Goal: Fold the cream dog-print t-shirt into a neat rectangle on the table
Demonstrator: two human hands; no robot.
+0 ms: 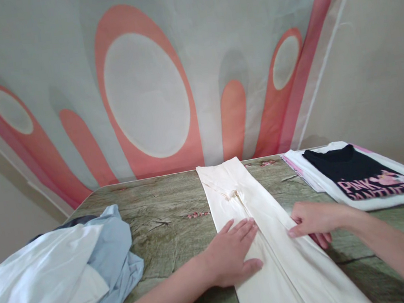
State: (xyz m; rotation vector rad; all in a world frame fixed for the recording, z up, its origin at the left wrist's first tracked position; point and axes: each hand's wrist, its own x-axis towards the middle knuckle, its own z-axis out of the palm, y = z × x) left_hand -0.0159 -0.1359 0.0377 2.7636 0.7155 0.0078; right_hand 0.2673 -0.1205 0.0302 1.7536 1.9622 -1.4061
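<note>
A long cream garment [272, 242] lies folded lengthwise down the middle of the table, running from the far edge toward me. My left hand [232, 253] rests flat on its left side, fingers stretched out and holding nothing. At the garment's right edge my right hand [313, 221] has its thumb on top of the cloth and its fingers curled under the edge, pinching the fabric.
A heap of white and light blue clothes [57, 279] lies at the near left. A stack of folded shirts, topped by a black one with pink lettering [361, 176], sits at the far right. The table [165, 212] has a green-brown wood pattern; a patterned cloth hangs behind.
</note>
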